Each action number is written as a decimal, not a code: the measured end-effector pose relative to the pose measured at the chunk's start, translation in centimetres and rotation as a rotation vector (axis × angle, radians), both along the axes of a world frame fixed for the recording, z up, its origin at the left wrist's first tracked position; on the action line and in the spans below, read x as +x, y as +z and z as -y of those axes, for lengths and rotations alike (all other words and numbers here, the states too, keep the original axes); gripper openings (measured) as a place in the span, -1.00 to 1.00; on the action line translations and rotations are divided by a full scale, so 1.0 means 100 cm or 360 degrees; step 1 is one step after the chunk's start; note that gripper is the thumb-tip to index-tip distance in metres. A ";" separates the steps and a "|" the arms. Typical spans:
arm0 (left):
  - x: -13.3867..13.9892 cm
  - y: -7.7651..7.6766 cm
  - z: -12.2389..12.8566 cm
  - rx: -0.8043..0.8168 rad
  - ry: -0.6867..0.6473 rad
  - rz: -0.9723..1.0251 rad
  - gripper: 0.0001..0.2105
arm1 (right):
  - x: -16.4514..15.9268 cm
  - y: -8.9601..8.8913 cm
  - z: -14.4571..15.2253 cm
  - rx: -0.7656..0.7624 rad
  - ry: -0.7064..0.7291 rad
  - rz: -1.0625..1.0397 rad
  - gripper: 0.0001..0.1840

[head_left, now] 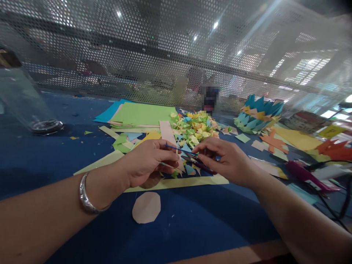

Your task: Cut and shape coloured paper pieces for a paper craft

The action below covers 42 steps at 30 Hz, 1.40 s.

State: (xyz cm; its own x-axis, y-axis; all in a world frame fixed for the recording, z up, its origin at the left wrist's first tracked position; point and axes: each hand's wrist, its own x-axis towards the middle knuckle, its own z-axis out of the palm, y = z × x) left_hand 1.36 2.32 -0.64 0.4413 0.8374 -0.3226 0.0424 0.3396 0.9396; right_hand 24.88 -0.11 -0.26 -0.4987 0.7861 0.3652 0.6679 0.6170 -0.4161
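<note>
My right hand (220, 157) is closed, its fingertips gripping a thin blue stick (183, 149) that reaches across to my left hand. My left hand (152, 161), with a silver bangle on the wrist, pinches a narrow pale paper strip (177, 151) at the far part of the stick. Dark-handled scissors (202, 165) are just under my right fingers, partly covered by them. Beneath both hands lie paper scraps (189, 169) and a long pale yellow sheet (203, 180). Nearer me rests a roughly round pale pink paper piece (146, 208).
Small folded paper pieces (196, 126) are heaped behind my hands. Green sheets (148, 114) lie back left, near a clear jar (24, 99). At right are a layered paper crown shape (255, 113) and a purple glue gun (310, 178) with a cable. Perforated metal (154, 47) stands behind.
</note>
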 end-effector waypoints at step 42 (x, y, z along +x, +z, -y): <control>-0.015 0.012 -0.003 0.0820 -0.0384 -0.0400 -0.75 | -0.002 -0.002 0.001 -0.0026 -0.0004 0.0005 -0.87</control>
State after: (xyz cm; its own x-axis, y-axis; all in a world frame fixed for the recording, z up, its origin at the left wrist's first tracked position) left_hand -0.09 2.63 0.53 0.6006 0.7992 -0.0223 0.3027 -0.2016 0.9315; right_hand 24.70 -0.23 -0.50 -0.4979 0.7932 0.3506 0.6708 0.6085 -0.4240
